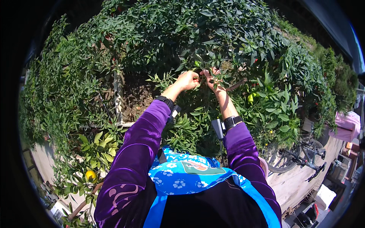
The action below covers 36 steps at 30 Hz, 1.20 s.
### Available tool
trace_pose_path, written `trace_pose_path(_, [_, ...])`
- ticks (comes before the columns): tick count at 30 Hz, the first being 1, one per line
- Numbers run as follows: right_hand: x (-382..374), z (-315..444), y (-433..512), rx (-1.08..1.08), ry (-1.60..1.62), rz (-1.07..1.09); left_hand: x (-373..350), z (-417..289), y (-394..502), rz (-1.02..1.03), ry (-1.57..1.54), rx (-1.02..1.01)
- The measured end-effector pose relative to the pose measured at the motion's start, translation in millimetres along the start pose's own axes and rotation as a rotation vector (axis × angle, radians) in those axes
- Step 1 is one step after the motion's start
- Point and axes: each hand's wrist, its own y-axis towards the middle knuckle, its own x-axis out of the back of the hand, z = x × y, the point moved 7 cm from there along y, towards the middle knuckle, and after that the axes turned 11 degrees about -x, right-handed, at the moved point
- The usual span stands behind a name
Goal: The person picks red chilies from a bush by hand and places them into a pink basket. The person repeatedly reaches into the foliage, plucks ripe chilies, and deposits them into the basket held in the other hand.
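Both hands reach in among leafy pepper plants [196,125]. My left hand [188,80] has its fingers curled around a small dark green and red fruit, likely a pepper [195,78], which is only partly visible. Close by on the right, my right hand [210,77] is among stems and leaves, palm partly upward, its fingertips partly hidden by foliage; whether it grips a stem cannot be told. Just above the hands hangs a green pepper [197,63]. Another light green pepper [250,98] hangs to the right of my right forearm.
A pale planter edge [119,97] and bare soil [139,98] lie left of the hands. A small tree bears a yellow citrus fruit [91,175] at lower left. A bicycle [305,159] stands on paving at right. A blue patterned apron [182,178] hangs before my body.
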Motion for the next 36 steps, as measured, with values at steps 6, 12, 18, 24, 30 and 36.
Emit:
trace_pose_path(6, [7, 4, -4, 0.020, -0.056, -0.133, -9, 2, -10, -0.249, -0.196, 0.104])
trace_pose_path(12, [-6, 5, -8, 0.181, -0.406, -0.096, -26, -21, -26, -0.207, -0.526, 0.023])
trace_pose_path(18, [-3, 16, -22, 0.320, -0.166, -0.173, -32, -17, -45, -0.221, -1.333, 0.287])
trace_pose_path(24, [-37, -36, -11, -0.131, -0.009, 0.361, -42, -7, -52, -0.163, -1.355, 0.373])
trace_pose_path(30, [-61, -51, -8, -0.227, -0.055, 0.243, 0, -78, -56, -0.027, -1.097, 0.113])
trace_pose_path(36, [21, 23, -66, -0.125, -0.062, 0.252, 60, -152, -59, -0.112, -1.236, -0.061])
